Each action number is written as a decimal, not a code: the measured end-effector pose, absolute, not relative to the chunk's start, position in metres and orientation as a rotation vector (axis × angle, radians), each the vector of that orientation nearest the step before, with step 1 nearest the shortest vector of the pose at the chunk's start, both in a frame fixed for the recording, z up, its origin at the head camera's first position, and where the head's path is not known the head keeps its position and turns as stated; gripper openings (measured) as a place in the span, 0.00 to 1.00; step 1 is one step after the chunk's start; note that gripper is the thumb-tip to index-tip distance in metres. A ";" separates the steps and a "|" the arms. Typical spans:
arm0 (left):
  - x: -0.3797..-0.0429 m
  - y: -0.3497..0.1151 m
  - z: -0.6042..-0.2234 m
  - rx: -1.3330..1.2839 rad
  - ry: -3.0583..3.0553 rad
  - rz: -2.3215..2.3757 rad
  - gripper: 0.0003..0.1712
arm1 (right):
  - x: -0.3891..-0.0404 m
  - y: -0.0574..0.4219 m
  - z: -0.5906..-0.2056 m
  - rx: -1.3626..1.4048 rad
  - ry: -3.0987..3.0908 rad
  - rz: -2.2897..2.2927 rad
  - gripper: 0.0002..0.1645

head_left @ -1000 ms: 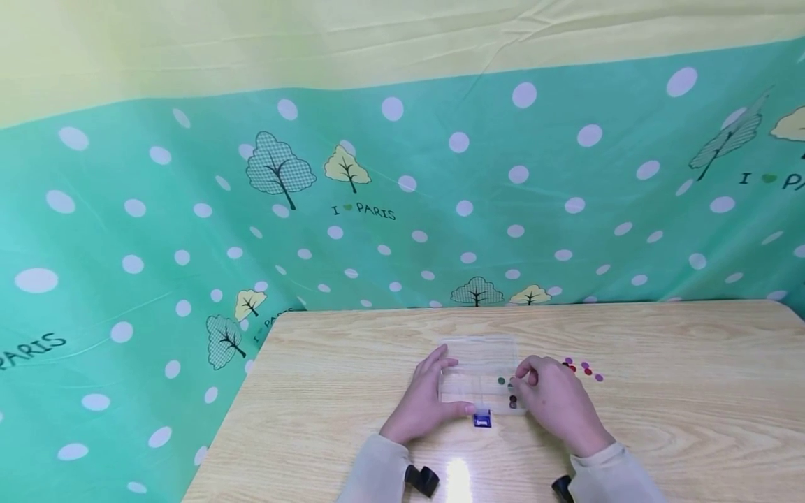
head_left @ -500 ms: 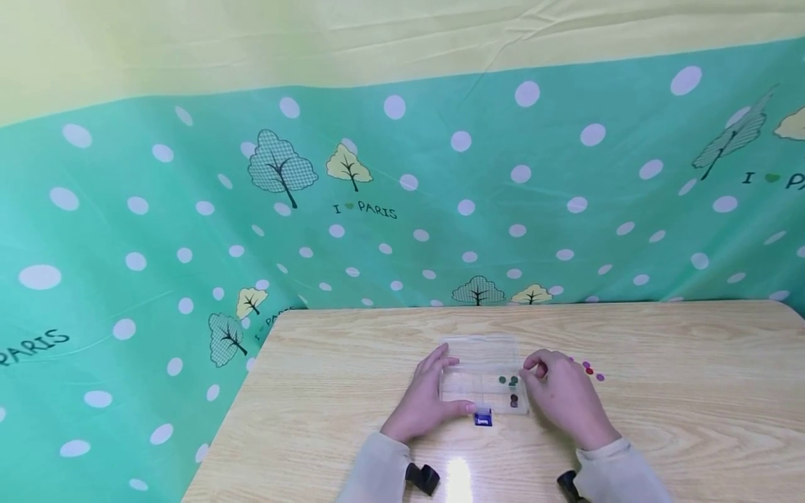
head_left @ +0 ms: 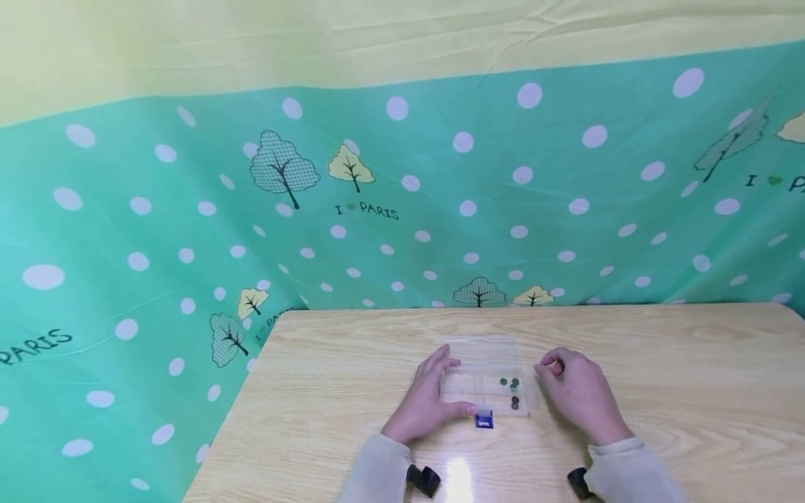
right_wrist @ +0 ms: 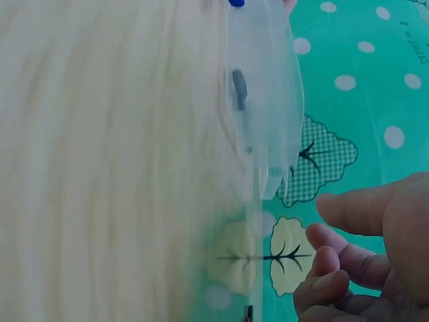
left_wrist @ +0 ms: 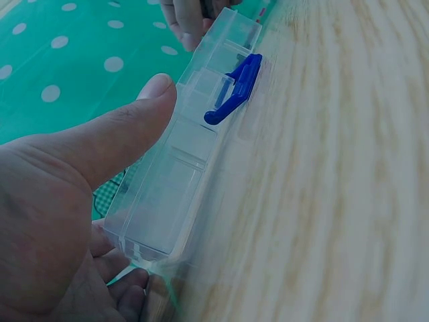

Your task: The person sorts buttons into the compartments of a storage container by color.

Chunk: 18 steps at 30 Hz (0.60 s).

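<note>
Tabletop (head_left: 339,377) — left hand (head_left: 430,402) grips box (left_wrist: 175,184); right hand (head_left: 580,396), fingertips (right_wrist: 334,208) apart — its wrist view only.

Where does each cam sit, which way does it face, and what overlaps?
Head: worn on the head, looking forward and down at the tabletop, clear box and dotted cloth; shows left hand, right hand and sleeves.
Left wrist: on that wrist, facing the box's latch side; shows left hand, plus right-hand fingers at top.
Right wrist: on that wrist, facing the box's other end; shows right hand.
Shared by both wrists: box, cloth.
</note>
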<state>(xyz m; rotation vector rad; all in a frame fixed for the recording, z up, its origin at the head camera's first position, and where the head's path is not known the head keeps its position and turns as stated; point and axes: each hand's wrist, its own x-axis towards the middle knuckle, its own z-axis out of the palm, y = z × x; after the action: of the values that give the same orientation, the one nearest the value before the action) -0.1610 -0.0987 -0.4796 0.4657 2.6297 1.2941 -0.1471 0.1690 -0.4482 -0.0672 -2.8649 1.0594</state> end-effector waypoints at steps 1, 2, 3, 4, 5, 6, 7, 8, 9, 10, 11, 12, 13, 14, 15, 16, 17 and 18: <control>-0.161 -0.099 -0.479 0.463 2.627 1.295 0.50 | -0.147 0.171 -0.449 -0.066 -2.867 1.058 0.11; -0.161 -0.099 -0.479 0.462 2.628 1.293 0.50 | -0.147 0.173 -0.450 -0.062 -2.869 1.048 0.11; -0.161 -0.098 -0.479 0.464 2.629 1.293 0.50 | -0.148 0.174 -0.451 -0.060 -2.872 1.045 0.11; -0.160 -0.098 -0.479 0.465 2.630 1.294 0.50 | -0.148 0.176 -0.451 -0.057 -2.874 1.042 0.12; -0.160 -0.098 -0.479 0.468 2.632 1.295 0.49 | -0.149 0.177 -0.451 -0.056 -2.878 1.038 0.12; -0.160 -0.098 -0.479 0.470 2.634 1.296 0.49 | -0.149 0.179 -0.451 -0.057 -2.883 1.037 0.12; -0.160 -0.098 -0.479 0.472 2.635 1.298 0.49 | -0.149 0.180 -0.452 -0.058 -2.887 1.035 0.12; -0.160 -0.098 -0.479 0.474 2.635 1.300 0.49 | -0.150 0.181 -0.453 -0.060 -2.893 1.031 0.12; -0.160 -0.098 -0.478 0.474 2.633 1.303 0.49 | -0.149 0.181 -0.453 -0.065 -2.898 1.033 0.13; -0.159 -0.098 -0.478 0.475 2.635 1.305 0.48 | -0.150 0.182 -0.453 -0.069 -2.902 1.029 0.13; -0.159 -0.099 -0.478 0.471 2.635 1.303 0.49 | -0.150 0.183 -0.454 -0.075 -2.906 1.028 0.13; -0.159 -0.099 -0.478 0.468 2.634 1.304 0.49 | -0.150 0.183 -0.454 -0.082 -2.910 1.028 0.14; -0.159 -0.099 -0.478 0.463 2.632 1.304 0.49 | -0.149 0.183 -0.454 -0.089 -2.913 1.027 0.14; -0.158 -0.099 -0.478 0.462 2.630 1.307 0.49 | -0.149 0.184 -0.454 -0.098 -2.915 1.026 0.15; -0.158 -0.099 -0.478 0.460 2.629 1.307 0.49 | -0.149 0.184 -0.454 -0.108 -2.918 1.026 0.15; -0.158 -0.099 -0.478 0.462 2.630 1.309 0.48 | -0.150 0.185 -0.454 -0.112 -2.919 1.024 0.15; -0.158 -0.099 -0.478 0.459 2.626 1.308 0.49 | -0.150 0.186 -0.454 -0.115 -2.921 1.027 0.15; -0.159 -0.099 -0.478 0.462 2.626 1.310 0.48 | -0.149 0.186 -0.454 -0.119 -2.920 1.030 0.15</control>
<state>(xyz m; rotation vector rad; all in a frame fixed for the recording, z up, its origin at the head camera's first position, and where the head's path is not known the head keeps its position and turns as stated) -0.1586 -0.0990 -0.4782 0.4617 2.6256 1.3102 -0.1495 0.1863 -0.4543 -0.1188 -2.9205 1.0300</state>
